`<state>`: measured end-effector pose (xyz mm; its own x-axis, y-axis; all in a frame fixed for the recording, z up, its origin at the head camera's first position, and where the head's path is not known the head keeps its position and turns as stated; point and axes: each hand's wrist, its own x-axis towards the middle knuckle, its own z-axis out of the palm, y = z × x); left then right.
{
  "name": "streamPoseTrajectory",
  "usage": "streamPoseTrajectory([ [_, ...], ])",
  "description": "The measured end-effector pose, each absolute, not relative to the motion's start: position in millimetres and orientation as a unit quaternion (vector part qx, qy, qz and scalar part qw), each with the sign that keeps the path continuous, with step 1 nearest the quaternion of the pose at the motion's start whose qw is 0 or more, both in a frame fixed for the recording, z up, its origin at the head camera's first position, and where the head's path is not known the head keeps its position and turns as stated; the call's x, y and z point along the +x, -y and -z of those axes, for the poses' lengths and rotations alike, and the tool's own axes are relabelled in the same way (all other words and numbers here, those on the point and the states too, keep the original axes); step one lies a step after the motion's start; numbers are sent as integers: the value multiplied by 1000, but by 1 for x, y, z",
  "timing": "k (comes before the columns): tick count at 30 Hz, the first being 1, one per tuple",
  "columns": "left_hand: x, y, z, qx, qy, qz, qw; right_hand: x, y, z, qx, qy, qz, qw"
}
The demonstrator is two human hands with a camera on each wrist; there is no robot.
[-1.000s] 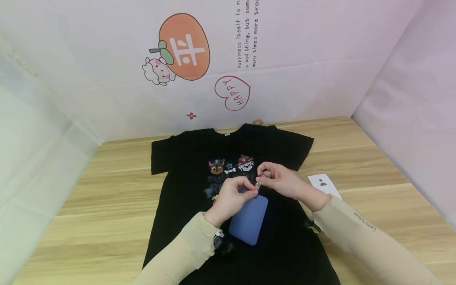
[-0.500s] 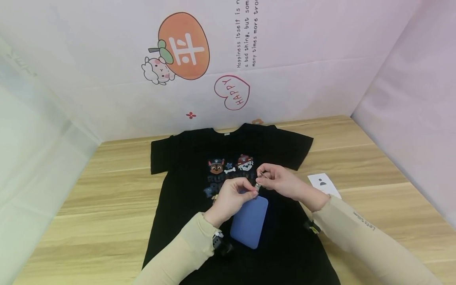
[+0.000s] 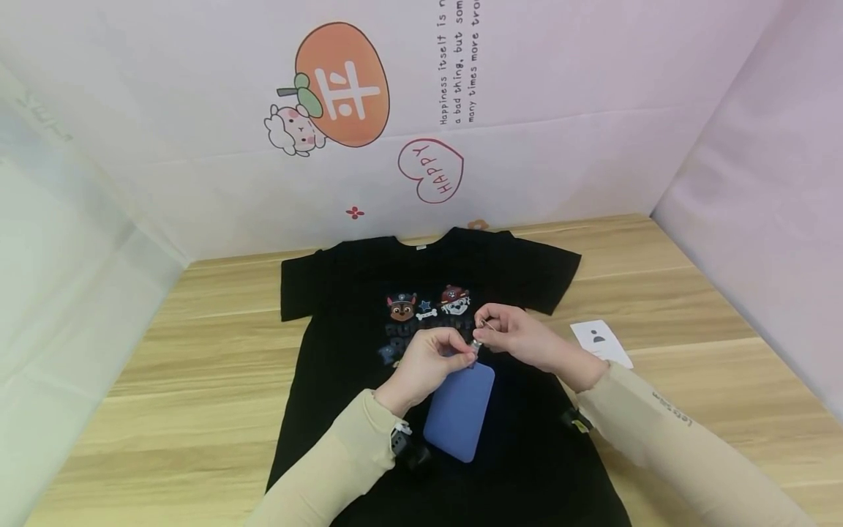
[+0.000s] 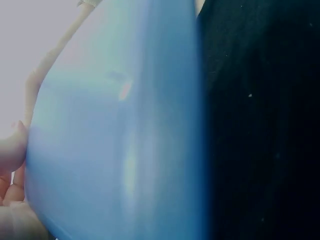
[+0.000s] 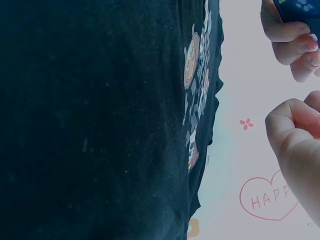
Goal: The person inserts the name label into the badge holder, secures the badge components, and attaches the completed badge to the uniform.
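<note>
A flat blue card holder with rounded corners hangs tilted above the black T-shirt. My left hand pinches it at its top edge between thumb and fingers. Just to the right, my right hand pinches a small metal clip at the holder's top; its exact form is too small to tell. The left wrist view is mostly filled by the holder's glossy face. In the right wrist view a corner of the holder shows a paw-print pattern, and my right hand has curled fingers.
The T-shirt lies spread on a wooden table, collar toward the back wall. A white card with a dark print lies right of the shirt, near my right forearm. White printed cloth walls stand behind and at both sides.
Both hands stay almost in place. The blue card holder sways slightly, its lower end shifting a little down, then left.
</note>
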<state>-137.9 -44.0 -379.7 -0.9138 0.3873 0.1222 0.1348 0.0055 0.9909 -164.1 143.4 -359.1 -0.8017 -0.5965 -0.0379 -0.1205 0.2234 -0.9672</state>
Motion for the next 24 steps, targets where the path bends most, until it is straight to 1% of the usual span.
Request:
streamPoseTrajectory([
  [11,-139,44,381,166,-682,-701,121,-165,-144,363,-236,-744,590,207],
  [17,-139,47,377,175,-713,-659,163,-166,-145,364,-219,-742,597,212],
  [24,-140,52,377,184,-746,-616,171,-166,-145,365,-244,-757,573,196],
])
